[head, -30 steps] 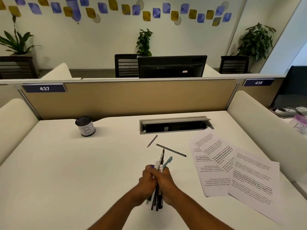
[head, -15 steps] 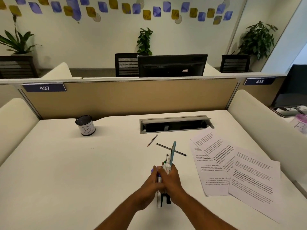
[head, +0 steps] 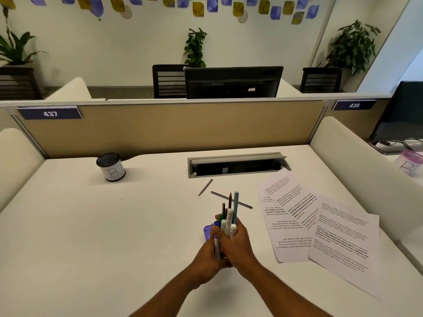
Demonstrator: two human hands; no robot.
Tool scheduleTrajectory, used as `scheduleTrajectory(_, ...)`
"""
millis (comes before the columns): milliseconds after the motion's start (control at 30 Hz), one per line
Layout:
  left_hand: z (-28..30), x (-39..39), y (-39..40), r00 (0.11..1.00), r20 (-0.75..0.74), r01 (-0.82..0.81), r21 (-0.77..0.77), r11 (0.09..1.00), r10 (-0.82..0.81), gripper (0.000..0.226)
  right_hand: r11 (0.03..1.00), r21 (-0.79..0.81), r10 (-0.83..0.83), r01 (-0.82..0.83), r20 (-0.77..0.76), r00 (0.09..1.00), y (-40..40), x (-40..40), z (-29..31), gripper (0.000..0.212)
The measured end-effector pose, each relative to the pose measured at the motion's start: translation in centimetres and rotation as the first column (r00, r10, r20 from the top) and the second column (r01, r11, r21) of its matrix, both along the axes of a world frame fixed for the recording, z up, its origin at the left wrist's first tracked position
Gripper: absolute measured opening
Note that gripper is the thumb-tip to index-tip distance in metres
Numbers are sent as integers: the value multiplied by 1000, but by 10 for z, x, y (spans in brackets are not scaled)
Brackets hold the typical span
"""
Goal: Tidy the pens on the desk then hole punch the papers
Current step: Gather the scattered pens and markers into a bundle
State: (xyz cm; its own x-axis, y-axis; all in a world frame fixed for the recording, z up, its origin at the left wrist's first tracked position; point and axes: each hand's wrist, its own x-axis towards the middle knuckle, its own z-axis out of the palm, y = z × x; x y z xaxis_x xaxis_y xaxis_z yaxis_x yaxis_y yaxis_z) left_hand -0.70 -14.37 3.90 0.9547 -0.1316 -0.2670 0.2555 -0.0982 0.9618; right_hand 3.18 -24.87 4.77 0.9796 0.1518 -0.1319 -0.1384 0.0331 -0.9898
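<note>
My left hand [head: 206,255] and my right hand [head: 240,245] are clasped together around a bundle of pens [head: 229,220], held upright above the desk's near middle. The bundle's tips point away from me; a light blue pen sticks out highest. A purple object [head: 207,232] shows just behind my left fingers. Two pencils lie loose on the desk: a short one [head: 205,187] and a long dark one [head: 231,199] beyond the bundle. Three printed papers [head: 320,225] are spread overlapping on the right. A black pen cup [head: 111,166] marked "B" stands at the far left.
A grey cable tray [head: 238,164] with an open lid is set into the desk [head: 91,225] at the back centre. Cream side dividers and a tan partition [head: 171,126] enclose the desk. A pink-lidded container [head: 410,161] sits on the neighbouring desk to the right.
The pen bundle has been pushed upright and evened between both hands; its tips now stand higher and straighter. My hands have stayed near the same spot.
</note>
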Motion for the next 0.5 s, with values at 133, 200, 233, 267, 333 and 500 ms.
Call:
scheduleTrajectory(133, -13, -7, -9, 998, 36, -53, 60, 997, 51, 61, 1000, -3, 4, -4, 17, 1000, -4, -7, -5, 55)
scheduleTrajectory(200, -20, -11, -13, 994, 63, -91, 93, 992, 86, 58, 1000, -3, 12, -12, 24, 1000, -6, -9, -10, 56)
scheduleTrajectory(233, -24, -12, -14, 992, 82, -104, 93, 990, 97, 54, 1000, -12, 18, -17, 31, 999, -6, -10, -13, 53)
scheduleTrajectory(267, -26, -13, -15, 990, 96, -113, 80, 990, 106, 50, 1000, -24, 22, -21, 39, 999, -6, -11, -16, 51)
scheduleTrajectory(333, -29, -14, -15, 986, 116, -128, 74, 989, 119, 48, 999, -48, 14, -12, 55, 998, -6, -13, -20, 49)
scheduleTrajectory(500, -40, -14, -11, 964, 256, -126, 201, 972, 72, 39, 992, -114, -46, 55, 82, 996, -2, -19, -38, 39)
